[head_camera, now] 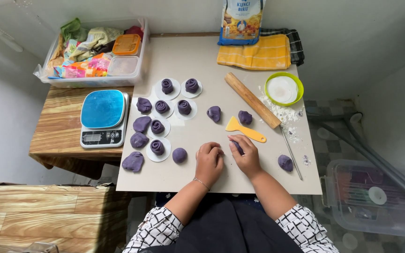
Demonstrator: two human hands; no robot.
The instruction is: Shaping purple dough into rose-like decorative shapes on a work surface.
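Note:
My left hand (209,161) and my right hand (245,153) rest together near the front of a beige work board (198,61), fingers curled over a small piece of purple dough (238,148) that shows between them. Most of that piece is hidden. A round purple dough ball (179,155) lies just left of my left hand. A yellow plastic scraper (243,130) lies just beyond my right hand. Another purple lump (285,162) sits to the right.
Several rolled purple dough pieces on white paper rounds (167,87) fill the board's left half. A wooden rolling pin (252,100), green flour bowl (283,89), yellow cloth (255,54), flour bag (241,21), blue kitchen scale (104,117) and clear plastic bin (94,79) surround them.

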